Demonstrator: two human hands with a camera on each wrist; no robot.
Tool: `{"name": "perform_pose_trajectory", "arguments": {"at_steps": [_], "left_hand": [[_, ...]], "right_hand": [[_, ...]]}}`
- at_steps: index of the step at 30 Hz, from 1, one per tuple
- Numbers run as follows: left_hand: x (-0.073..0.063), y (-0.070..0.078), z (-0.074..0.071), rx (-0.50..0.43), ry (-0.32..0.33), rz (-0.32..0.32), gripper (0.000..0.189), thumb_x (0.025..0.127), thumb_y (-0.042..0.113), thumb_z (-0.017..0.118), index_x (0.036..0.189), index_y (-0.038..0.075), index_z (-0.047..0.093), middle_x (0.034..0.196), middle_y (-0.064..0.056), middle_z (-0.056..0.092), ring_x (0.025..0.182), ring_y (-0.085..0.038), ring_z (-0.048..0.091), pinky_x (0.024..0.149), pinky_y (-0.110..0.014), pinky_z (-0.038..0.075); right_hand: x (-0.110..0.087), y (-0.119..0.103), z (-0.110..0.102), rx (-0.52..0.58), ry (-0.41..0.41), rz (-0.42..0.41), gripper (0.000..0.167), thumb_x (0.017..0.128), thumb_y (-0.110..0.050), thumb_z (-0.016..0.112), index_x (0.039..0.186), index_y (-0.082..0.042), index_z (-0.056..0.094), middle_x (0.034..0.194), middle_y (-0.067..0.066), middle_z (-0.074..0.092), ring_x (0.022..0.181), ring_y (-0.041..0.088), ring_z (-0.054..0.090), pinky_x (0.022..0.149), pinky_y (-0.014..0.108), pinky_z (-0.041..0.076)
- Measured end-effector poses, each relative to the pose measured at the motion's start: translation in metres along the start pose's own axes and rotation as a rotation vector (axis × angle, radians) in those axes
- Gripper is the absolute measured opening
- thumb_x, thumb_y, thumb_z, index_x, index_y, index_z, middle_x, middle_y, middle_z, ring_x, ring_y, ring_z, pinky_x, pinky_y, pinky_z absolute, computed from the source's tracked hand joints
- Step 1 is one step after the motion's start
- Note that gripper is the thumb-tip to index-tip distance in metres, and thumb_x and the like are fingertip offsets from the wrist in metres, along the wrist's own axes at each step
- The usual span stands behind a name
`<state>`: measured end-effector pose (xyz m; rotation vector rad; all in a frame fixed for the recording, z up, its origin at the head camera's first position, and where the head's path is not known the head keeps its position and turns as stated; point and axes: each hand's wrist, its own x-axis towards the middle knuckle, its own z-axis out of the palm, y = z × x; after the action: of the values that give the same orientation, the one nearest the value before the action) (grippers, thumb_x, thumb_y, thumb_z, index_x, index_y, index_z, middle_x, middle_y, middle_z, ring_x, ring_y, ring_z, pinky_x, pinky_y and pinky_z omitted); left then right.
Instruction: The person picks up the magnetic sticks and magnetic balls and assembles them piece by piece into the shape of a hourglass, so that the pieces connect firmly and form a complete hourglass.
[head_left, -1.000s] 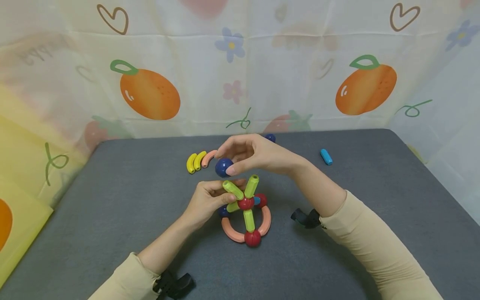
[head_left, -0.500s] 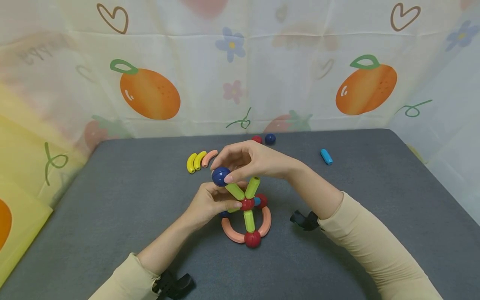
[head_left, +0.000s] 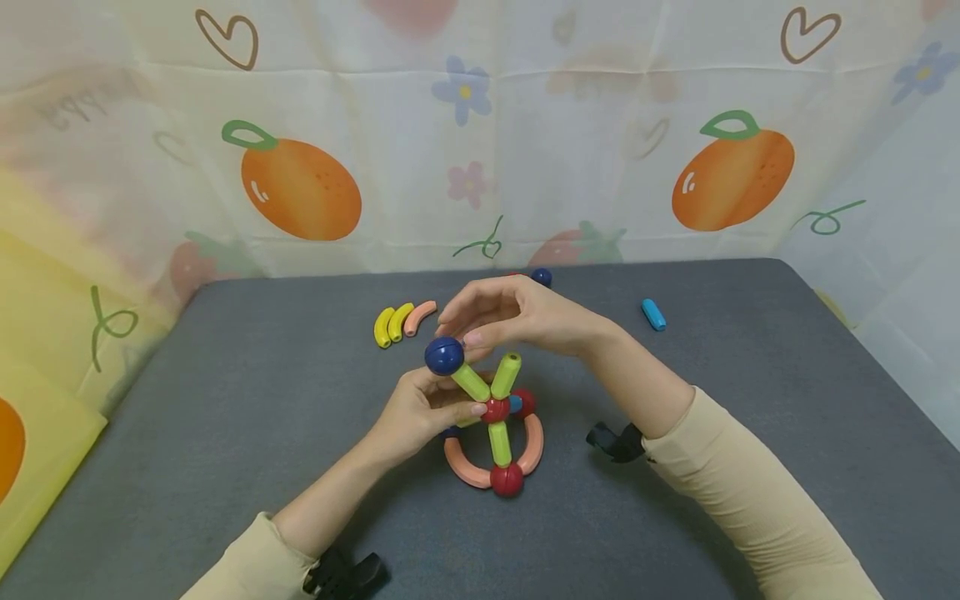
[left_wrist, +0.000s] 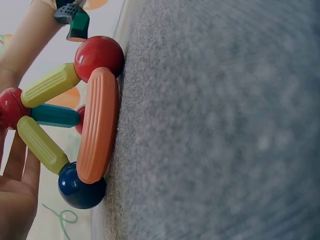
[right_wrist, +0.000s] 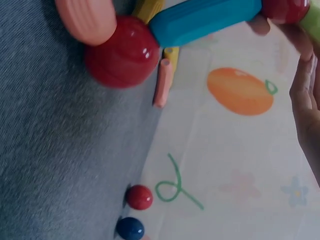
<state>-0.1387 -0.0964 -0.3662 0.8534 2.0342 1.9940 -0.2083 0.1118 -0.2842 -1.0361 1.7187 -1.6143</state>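
Observation:
A toy frame of balls and rods stands in the middle of the table. Three red balls show in it, along with lime-green rods, a blue rod (left_wrist: 55, 115) and curved pink rods (head_left: 467, 467) around its base. My left hand (head_left: 416, 412) holds the frame at its upper red ball (head_left: 496, 410), thumb in front and fingers behind. Two lime rods stick up from that ball. A dark blue ball (head_left: 444, 356) sits on the end of the left one. My right hand (head_left: 525, 312) is beside this ball, thumb tip near its right side, fingers loosely bent.
Behind my hands lie two yellow curved rods (head_left: 384, 327) and a pink curved rod (head_left: 419, 318). A loose red ball (right_wrist: 139, 197) and a dark blue ball (right_wrist: 130, 228) rest near the table's back edge. A short blue rod (head_left: 653, 315) lies at the back right.
My right hand brought the dark blue ball down onto the left lime rod, then let go and drew slightly up and right. My left thumb slid right to the red ball.

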Motion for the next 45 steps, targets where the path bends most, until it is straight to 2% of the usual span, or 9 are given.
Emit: {"name": "perform_pose_trajectory", "arguments": {"at_steps": [3,6,10,18,24,33,40,43,45], "left_hand": [[0.0,0.001,0.0,0.001,-0.006,0.004,0.05,0.089,0.006,0.071,0.135,-0.007,0.054,0.118,0.013,0.073,0.107,-0.001,0.069,0.089,-0.024,0.058],[0.0,0.002,0.0,0.012,-0.016,0.017,0.049,0.091,0.009,0.069,0.136,-0.005,0.053,0.135,-0.007,0.065,0.113,-0.001,0.067,0.09,-0.025,0.057],[-0.001,0.003,0.001,0.027,-0.013,0.038,0.046,0.092,0.01,0.068,0.132,-0.009,0.055,0.135,-0.029,0.058,0.112,0.0,0.067,0.09,-0.025,0.057],[-0.002,0.002,0.002,0.04,0.02,-0.004,0.042,0.09,0.009,0.071,0.127,-0.005,0.061,0.131,-0.025,0.062,0.11,0.0,0.068,0.091,-0.024,0.057],[-0.004,0.003,0.002,0.031,0.022,-0.006,0.049,0.086,0.004,0.074,0.132,-0.003,0.059,0.118,-0.029,0.068,0.104,-0.002,0.07,0.087,-0.024,0.058],[-0.008,0.003,0.009,0.003,0.073,-0.039,0.051,0.084,0.006,0.076,0.133,0.0,0.06,0.113,-0.02,0.072,0.101,-0.005,0.072,0.087,-0.025,0.059],[-0.013,0.006,0.016,0.027,0.124,-0.062,0.051,0.084,0.007,0.076,0.133,0.004,0.061,0.117,-0.026,0.07,0.101,-0.003,0.071,0.089,-0.024,0.058],[-0.014,0.007,0.017,0.043,0.138,-0.055,0.051,0.084,0.007,0.076,0.133,0.004,0.061,0.118,-0.025,0.07,0.102,-0.002,0.071,0.09,-0.023,0.058],[-0.015,0.008,0.018,0.049,0.145,-0.048,0.052,0.084,0.007,0.076,0.133,0.004,0.061,0.118,-0.024,0.07,0.102,-0.001,0.071,0.089,-0.024,0.058]], "right_hand": [[-0.003,0.005,-0.008,0.017,0.04,-0.008,0.033,0.092,-0.017,0.068,0.122,-0.006,0.061,0.12,0.006,0.069,0.116,0.026,0.066,0.096,0.045,0.056],[-0.007,0.01,-0.018,0.028,0.099,-0.017,0.032,0.092,-0.018,0.068,0.122,-0.007,0.062,0.12,0.007,0.067,0.115,0.024,0.067,0.101,0.046,0.054],[-0.016,0.017,-0.036,0.048,0.218,-0.007,0.027,0.095,-0.015,0.063,0.122,-0.011,0.061,0.121,0.003,0.066,0.113,0.019,0.067,0.101,0.045,0.053],[-0.034,0.034,-0.076,0.171,0.51,0.006,0.021,0.099,-0.01,0.057,0.119,-0.014,0.063,0.115,-0.001,0.066,0.109,0.016,0.066,0.095,0.028,0.055],[-0.038,0.047,-0.092,0.146,0.631,0.091,0.032,0.098,-0.015,0.061,0.128,-0.005,0.057,0.118,-0.002,0.064,0.112,0.014,0.064,0.096,0.027,0.054],[-0.027,0.067,-0.103,0.018,0.722,0.215,0.05,0.098,-0.018,0.061,0.143,-0.002,0.045,0.146,0.012,0.045,0.135,0.026,0.047,0.115,0.046,0.04],[-0.009,0.118,-0.14,-0.216,0.649,0.276,0.063,0.093,-0.036,0.068,0.148,-0.021,0.041,0.159,0.008,0.034,0.146,0.029,0.037,0.115,0.045,0.04],[-0.002,0.114,-0.138,-0.355,0.628,0.344,0.06,0.099,-0.029,0.061,0.152,-0.017,0.036,0.162,0.012,0.03,0.148,0.034,0.032,0.114,0.048,0.04],[0.002,0.095,-0.124,-0.428,0.609,0.425,0.058,0.103,-0.021,0.053,0.154,-0.008,0.03,0.162,0.02,0.025,0.149,0.042,0.026,0.118,0.052,0.034]]}}
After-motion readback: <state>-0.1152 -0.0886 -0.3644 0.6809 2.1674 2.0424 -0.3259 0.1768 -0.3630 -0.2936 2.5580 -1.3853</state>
